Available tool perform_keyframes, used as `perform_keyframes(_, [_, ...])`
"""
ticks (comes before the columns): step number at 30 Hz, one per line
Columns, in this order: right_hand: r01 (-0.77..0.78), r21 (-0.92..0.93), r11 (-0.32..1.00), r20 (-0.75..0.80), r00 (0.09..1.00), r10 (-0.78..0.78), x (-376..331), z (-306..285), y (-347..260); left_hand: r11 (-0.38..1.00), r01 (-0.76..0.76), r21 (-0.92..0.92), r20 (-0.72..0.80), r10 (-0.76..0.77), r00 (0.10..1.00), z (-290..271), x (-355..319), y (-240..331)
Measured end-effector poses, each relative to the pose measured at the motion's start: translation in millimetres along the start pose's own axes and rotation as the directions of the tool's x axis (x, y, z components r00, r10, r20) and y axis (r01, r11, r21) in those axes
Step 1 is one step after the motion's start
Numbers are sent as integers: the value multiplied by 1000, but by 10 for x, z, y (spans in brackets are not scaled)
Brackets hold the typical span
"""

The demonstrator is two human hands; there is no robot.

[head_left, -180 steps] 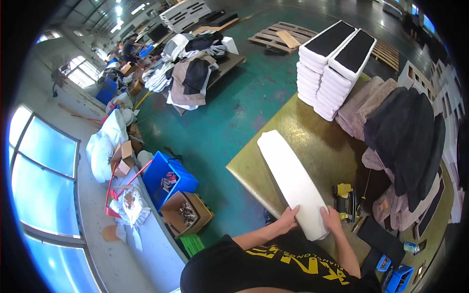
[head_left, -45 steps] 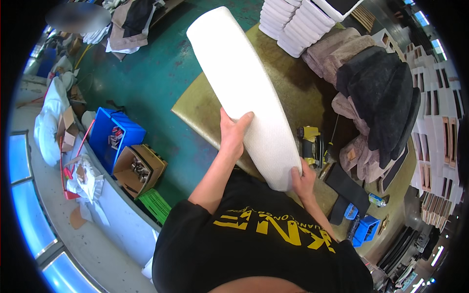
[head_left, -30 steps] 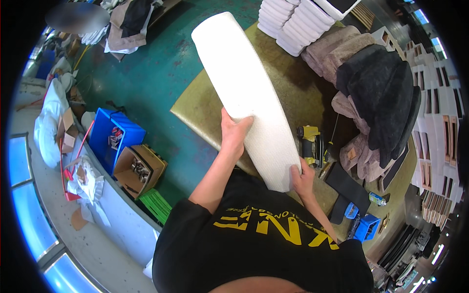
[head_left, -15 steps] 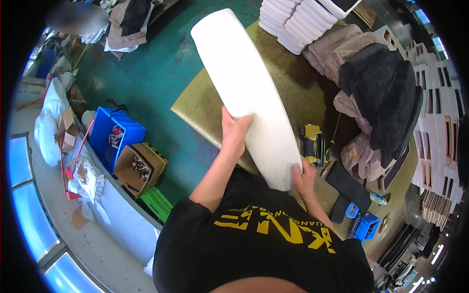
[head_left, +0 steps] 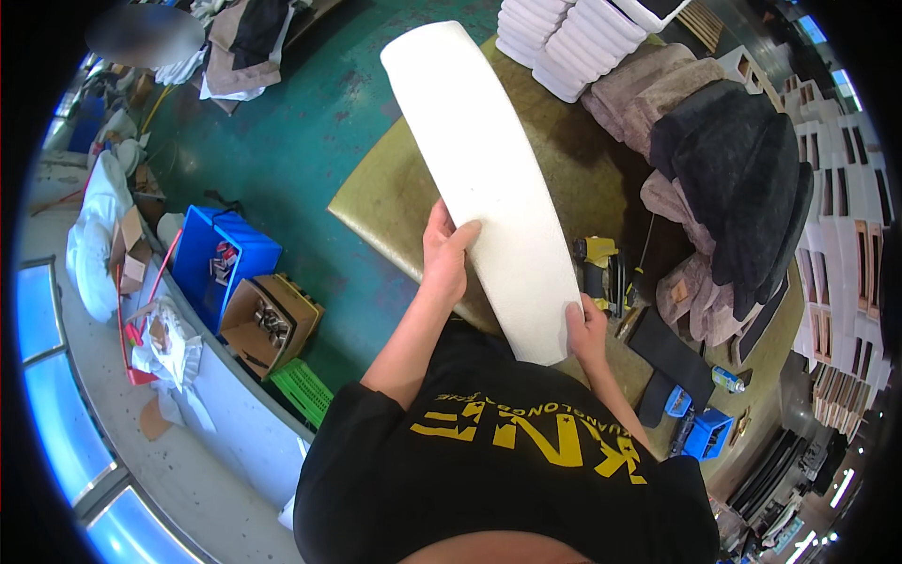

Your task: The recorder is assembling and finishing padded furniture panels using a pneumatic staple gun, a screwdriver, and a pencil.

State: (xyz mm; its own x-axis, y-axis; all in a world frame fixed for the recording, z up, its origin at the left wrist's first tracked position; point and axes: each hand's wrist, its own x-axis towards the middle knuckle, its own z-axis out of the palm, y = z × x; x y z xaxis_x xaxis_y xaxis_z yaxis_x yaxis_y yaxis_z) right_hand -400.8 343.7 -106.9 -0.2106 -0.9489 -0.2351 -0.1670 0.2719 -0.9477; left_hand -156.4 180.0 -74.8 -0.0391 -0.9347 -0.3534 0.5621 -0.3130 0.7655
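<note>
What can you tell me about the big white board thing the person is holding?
The white panel is long, narrow and slightly curved, with rounded corners. Its surface looks soft, like foam or padding. It is lifted over the yellowish worktable, its far end pointing away from the person. The left hand grips its left edge about midway, and the right hand holds the near corner. Nothing else touches it.

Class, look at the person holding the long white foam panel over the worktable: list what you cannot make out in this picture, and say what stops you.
- Underside of the white foam panel: head view, faces away.
- Left hand palm and right hand fingers: behind the panel.
- Yellow tool on the worktable: partly covered by the panel.
- Contents of the cardboard box: too small.
- Top-left area: blurred.
- Stack of white pads: cut off by the top edge.
</note>
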Motion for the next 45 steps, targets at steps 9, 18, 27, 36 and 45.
perform_keyframes(9, [-254, -99, 962, 84, 961, 262, 342, 224, 184, 900, 416, -129, -20, -422, 906, -371, -340, -1078])
perform_keyframes(18, [476, -668, 572, 294, 875, -384, 518, 263, -718, 915, 386, -117, 31, -385, 922, -501, -570, -1017])
perform_keyframes(27, [538, -790, 294, 543, 837, -72, 989, 922, -831, 896, 405, -182, -21, -416, 909, -462, -620, -977])
perform_keyframes(36, [489, -560, 669, 194, 862, -468, 762, 568, -509, 895, 432, -107, -17, -436, 900, -490, -644, -889])
perform_keyframes(45, [-626, 267, 733, 311, 776, 549, 126, 205, 277, 873, 484, -69, -88, -488, 868, -377, -608, -869])
